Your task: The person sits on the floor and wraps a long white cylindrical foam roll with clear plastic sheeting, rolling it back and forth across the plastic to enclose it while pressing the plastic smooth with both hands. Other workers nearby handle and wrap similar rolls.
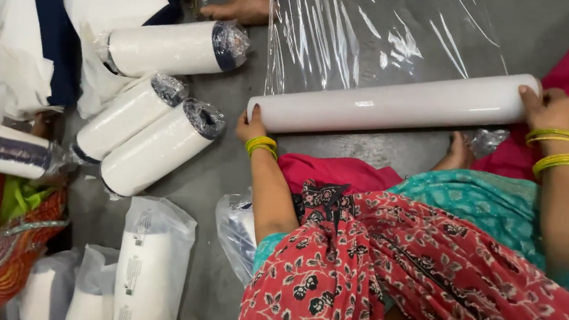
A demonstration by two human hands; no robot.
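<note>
1. Cloth, red and flowered (427, 293), covers the person's lap at the near edge; bagged white rolls (148, 266) lie on the floor to its left.
2. Left hand (252, 128): fingers bent against the left end of the long white roll (393, 102), holding it.
3. Right hand (550, 107): curled over the right end of the same roll, gripping it.
4. The roll lies crosswise on the grey floor (210, 173), on the near edge of a clear plastic sheet (380, 27) that spreads away beyond it.
5. Judgement: the step in hand is wrapping the roll in the sheet. A further turn calls for both ends moving together, with the film kept flat.
6. Farther left, three wrapped rolls (168, 48) lie together.
7. Farthest, another person's foot (242, 6) rests on the floor.
</note>
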